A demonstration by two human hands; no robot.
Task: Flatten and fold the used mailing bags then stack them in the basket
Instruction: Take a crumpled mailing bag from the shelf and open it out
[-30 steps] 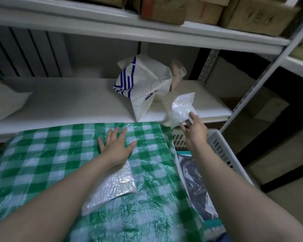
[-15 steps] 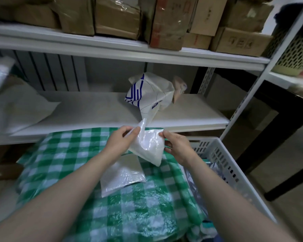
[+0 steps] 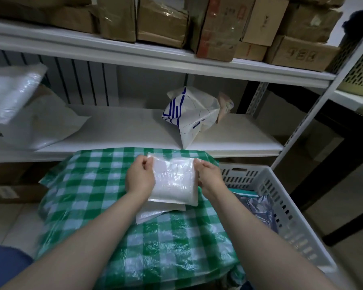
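Far-left shelf: at least 2 loose white bags (image 3: 29, 122) lie puffy on the shelf (image 3: 134, 130). By the look of them, you have not flattened these yet.
Tabletop: the green checked tabletop (image 3: 88, 185) sits just in front of that shelf and carries your work.
Left hand: your left hand (image 3: 139, 178) pinches the left edge of the bubble bag (image 3: 174, 181), with the fingers curled onto it.
Bag in hand: the bubble bag is stretched fairly flat between your hands, low over the far part of the tabletop. It overlaps 1 flattened bag (image 3: 153, 214) lying on the cloth. I cannot tell if the 2 touch.
Right hand: your right hand (image 3: 211, 178) pinches the opposite edge in the same way.
Progress: you look to be mid-task, smoothing this bag with its fold not yet made. The bag under it waits to be stacked.
Shelf, right of centre: 1 crumpled blue-and-white bag (image 3: 189, 120) stands untouched.
Basket: the white basket (image 3: 291, 222) stands just beside the tabletop on your right. A grey bag (image 3: 258, 210) lies flat in it, with a teal edge showing behind. How many bags are stacked there I cannot tell.
Left to do: fold this bag, move both into the basket, then clear the shelf bags.
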